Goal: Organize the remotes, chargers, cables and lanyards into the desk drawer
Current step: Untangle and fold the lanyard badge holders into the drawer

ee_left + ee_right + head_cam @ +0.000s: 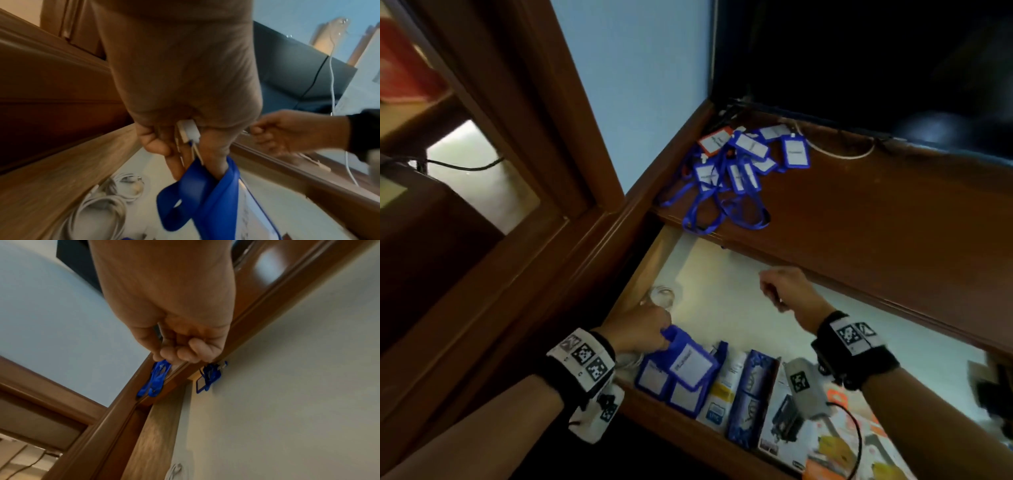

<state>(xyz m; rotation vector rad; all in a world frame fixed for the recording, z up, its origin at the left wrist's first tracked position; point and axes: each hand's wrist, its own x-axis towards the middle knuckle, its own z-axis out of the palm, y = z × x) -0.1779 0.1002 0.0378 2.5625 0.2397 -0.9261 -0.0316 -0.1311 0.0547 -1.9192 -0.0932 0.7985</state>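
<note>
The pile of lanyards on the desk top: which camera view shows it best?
The head view: the whole pile of lanyards lies unobstructed on the desk top. The right wrist view shows only blue straps at the desk edge. The left wrist view does not show it.

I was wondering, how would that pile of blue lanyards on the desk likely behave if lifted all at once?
The lanyard pile would probably sag and tangle, since its straps loop over each other. Its flat card holders look stiffer and light. Loops hanging over the desk edge might snag or slip off.
</note>
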